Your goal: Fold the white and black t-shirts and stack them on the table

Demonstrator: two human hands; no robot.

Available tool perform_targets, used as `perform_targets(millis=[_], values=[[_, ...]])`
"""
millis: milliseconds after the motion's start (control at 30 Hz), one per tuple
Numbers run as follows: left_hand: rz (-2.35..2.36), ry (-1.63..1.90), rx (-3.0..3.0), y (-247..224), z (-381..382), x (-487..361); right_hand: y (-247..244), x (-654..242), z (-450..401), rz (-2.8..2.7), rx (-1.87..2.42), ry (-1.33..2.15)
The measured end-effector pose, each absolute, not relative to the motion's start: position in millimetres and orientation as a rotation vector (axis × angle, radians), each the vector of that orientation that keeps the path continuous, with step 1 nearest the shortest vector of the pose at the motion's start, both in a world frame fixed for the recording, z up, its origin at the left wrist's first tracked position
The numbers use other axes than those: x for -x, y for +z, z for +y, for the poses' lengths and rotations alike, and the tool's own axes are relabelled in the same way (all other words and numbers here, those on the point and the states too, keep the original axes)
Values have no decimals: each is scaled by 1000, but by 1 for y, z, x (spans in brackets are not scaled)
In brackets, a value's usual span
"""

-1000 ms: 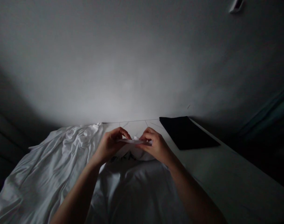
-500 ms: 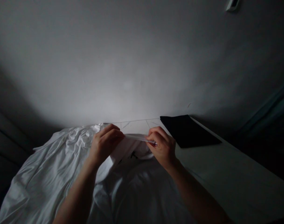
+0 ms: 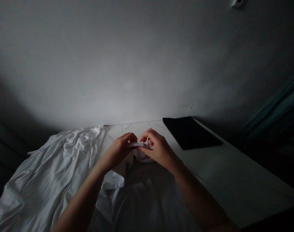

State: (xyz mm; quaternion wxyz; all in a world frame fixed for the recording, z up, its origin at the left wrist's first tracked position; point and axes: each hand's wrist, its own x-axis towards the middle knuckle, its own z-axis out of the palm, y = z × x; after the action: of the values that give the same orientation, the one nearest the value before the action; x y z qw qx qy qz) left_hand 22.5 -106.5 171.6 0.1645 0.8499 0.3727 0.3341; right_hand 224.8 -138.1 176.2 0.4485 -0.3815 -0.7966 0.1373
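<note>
A white cloth (image 3: 113,180) hangs below my two hands and spreads toward the bottom of the view, with folds in shadow. My left hand (image 3: 122,146) pinches its upper edge from the left. From the right, my right hand (image 3: 156,146) has its fingers curled over the same edge, thumb underneath. The hands are close together, with a short strip of the edge showing between them. More white fabric (image 3: 55,164), rumpled, lies on the left of the table; whether it is one piece with the held cloth I cannot tell.
A flat black sheet (image 3: 190,133) lies on the light marbled table (image 3: 224,180), right of my hands. The grey wall (image 3: 137,58) rises behind the table. Dark teal fabric (image 3: 274,109) hangs at the far right.
My hands have come closer together, and the stretch of cloth edge between them has shortened and bunched. The view has shifted slightly.
</note>
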Motion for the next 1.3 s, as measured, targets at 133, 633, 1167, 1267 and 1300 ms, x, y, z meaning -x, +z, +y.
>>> perform_targets(millis=[133,633,1167,1267,1300], values=[[1152,916,-2364,171,-86,10,185,-253,-132,-2044,970,639],[1212,1487,-2431,166,-105,-30,197,-252,-144,-2082,907,163],[1242,1296,-2592,179,-100,-2,180,-252,-128,-1984,1064,7],[1493,1131,-2350,184,-80,34,180,-279,-102,-1718,1146,-44],[1543,1039,-2279,187,-74,48,183,-289,-92,-1654,1162,-46]])
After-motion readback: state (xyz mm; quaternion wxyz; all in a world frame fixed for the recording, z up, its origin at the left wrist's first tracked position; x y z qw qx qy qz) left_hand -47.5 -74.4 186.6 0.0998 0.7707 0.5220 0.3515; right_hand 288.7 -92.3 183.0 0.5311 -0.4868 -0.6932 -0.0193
